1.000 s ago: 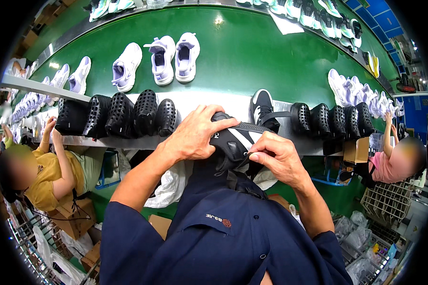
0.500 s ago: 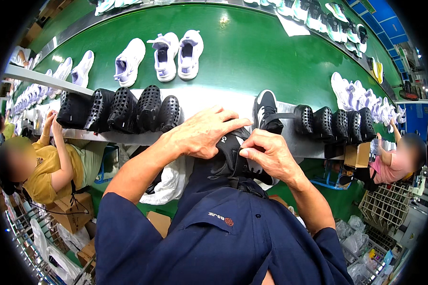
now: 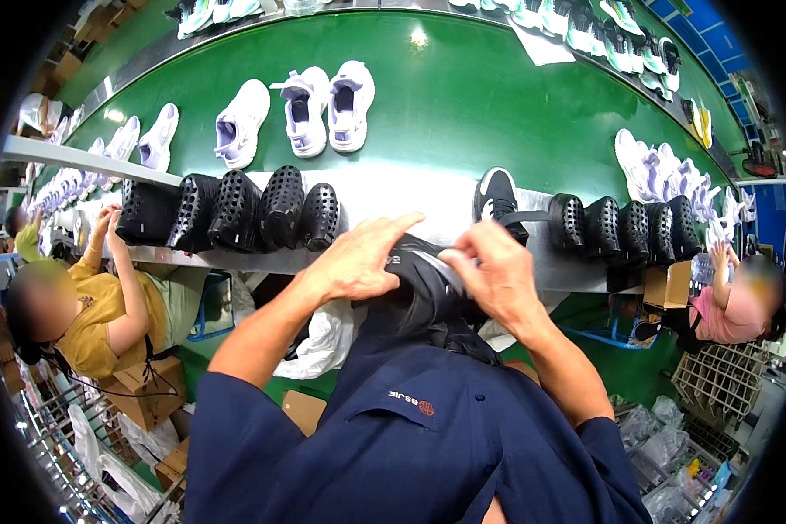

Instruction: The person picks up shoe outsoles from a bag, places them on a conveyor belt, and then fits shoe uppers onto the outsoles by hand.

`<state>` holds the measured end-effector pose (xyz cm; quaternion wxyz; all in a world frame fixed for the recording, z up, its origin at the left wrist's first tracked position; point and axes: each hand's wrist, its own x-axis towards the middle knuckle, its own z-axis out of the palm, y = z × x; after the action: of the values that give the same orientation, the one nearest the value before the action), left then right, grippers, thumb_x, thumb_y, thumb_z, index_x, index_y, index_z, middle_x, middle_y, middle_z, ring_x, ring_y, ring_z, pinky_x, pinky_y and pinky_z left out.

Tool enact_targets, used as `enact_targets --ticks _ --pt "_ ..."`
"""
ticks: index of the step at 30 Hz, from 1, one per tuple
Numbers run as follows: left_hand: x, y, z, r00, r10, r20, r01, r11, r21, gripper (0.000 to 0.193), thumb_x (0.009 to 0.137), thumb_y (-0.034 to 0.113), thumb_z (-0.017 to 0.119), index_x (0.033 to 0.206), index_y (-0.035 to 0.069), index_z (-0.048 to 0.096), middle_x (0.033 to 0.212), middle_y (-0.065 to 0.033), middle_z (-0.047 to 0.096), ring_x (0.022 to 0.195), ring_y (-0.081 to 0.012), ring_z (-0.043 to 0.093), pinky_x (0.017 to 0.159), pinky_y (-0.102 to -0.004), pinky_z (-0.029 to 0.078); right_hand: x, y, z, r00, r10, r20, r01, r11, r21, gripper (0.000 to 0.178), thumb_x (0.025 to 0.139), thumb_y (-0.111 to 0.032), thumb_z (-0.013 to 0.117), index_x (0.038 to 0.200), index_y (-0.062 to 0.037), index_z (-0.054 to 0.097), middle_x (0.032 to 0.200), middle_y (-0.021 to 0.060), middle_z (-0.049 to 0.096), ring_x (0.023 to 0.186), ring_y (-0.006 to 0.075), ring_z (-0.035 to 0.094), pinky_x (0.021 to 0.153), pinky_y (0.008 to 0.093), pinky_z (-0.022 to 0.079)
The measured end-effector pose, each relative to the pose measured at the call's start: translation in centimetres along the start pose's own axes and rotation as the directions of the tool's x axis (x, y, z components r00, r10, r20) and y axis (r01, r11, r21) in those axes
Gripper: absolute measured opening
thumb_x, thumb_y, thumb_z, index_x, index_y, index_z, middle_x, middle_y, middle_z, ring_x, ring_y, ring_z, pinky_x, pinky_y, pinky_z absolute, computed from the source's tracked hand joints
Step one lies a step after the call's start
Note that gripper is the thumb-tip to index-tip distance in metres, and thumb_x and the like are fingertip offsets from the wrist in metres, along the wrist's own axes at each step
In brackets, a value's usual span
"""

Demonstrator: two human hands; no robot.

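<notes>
in the head view, the dark shoe (image 3: 415, 288) sits between the two hands, in front of the person's body at the near edge of the desk (image 3: 402, 196). the left hand (image 3: 358, 258) rests against its left side, thumb and forefinger spread apart; i cannot tell whether the hidden fingers grip underneath. the right hand (image 3: 502, 271) is at the shoe's other side, its fingers bent but blurred — whether they pinch anything, i cannot tell.

the likeliest trouble, in my judgement, is the shoe twisting or sliding down toward the lap, if the right hand pulls while the left bears only lightly. a small or thin part could also slip from the right fingers, as the motion blur suggests a quick movement. just beyond, a black-and-white shoe (image 3: 496, 188) stands on the desk with a dark strap (image 3: 528, 216) reaching right — a careless knuckle could knock it toward the nearest perforated black form (image 3: 567, 223).
</notes>
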<state>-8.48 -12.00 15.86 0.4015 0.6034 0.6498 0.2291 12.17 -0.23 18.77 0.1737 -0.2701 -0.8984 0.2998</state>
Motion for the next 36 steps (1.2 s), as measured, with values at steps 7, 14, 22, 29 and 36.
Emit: enact_targets --ticks 7,14,22,29,36 --pt "1.2 -5.5 6.6 0.806 -0.576 -0.133 0.532 0.805 -0.262 0.073 0.082 0.024 0.058 0.146 -0.004 0.035 0.122 -0.0382 0.058 0.121 -0.0480 0.055 0.106 -0.0462 0.042 -5.4 7.9 -0.6 0.817 0.556 -0.153 -0.495 0.813 0.308 0.009 0.088 -0.008 0.069 0.087 0.0001 0.065 0.078 0.0063 0.062 0.062 0.0099 0.053 0.060 0.0261 0.046" --pt "2.5 -5.6 7.2 0.752 -0.462 -0.470 0.570 0.814 0.114 0.055 0.084 0.027 0.070 0.124 -0.007 0.053 0.102 -0.0312 0.066 0.097 -0.0450 0.065 0.083 -0.0502 0.052 -2.0 3.5 7.4 0.889 0.409 0.207 -0.435 0.894 0.102 0.033 0.083 -0.021 0.073 0.096 0.0021 0.053 0.086 0.0223 0.064 0.081 0.0386 0.065 0.072 0.0459 0.052" --pt "2.9 -5.7 7.7 0.724 0.160 -0.671 0.138 0.919 0.369 0.019 0.079 0.005 0.070 0.096 0.006 0.064 0.089 -0.0128 0.058 0.085 -0.0330 0.062 0.071 -0.0420 0.052 -0.1 6.1 14.3 0.830 0.496 0.256 -0.555 0.783 0.280 0.031 0.085 -0.024 0.066 0.085 0.0058 0.061 0.082 0.0317 0.065 0.087 0.0474 0.066 0.079 0.0521 0.052" --pt "3.3 -4.3 7.6 0.749 -0.050 -0.661 0.208 0.964 0.163 0.016 0.082 0.005 0.068 0.097 0.003 0.063 0.089 -0.0146 0.062 0.079 -0.0321 0.064 0.072 -0.0420 0.051 -0.6 6.2 14.0 0.843 0.464 0.273 -0.537 0.757 0.373 0.032 0.090 -0.028 0.064 0.088 0.0032 0.061 0.084 0.0282 0.066 0.086 0.0475 0.064 0.077 0.0525 0.050" --pt "3.0 1.4 10.7 0.845 0.079 -0.529 0.010 0.986 0.164 0.012 0.087 0.013 0.069 0.093 0.003 0.065 0.082 -0.0140 0.063 0.073 -0.0312 0.064 0.069 -0.0400 0.053 -6.0 9.9 2.2 0.720 0.439 -0.537 -0.505 0.863 0.027 0.018 0.086 -0.017 0.067 0.091 -0.0031 0.057 0.082 0.0170 0.060 0.080 0.0373 0.060 0.072 0.0467 0.049"
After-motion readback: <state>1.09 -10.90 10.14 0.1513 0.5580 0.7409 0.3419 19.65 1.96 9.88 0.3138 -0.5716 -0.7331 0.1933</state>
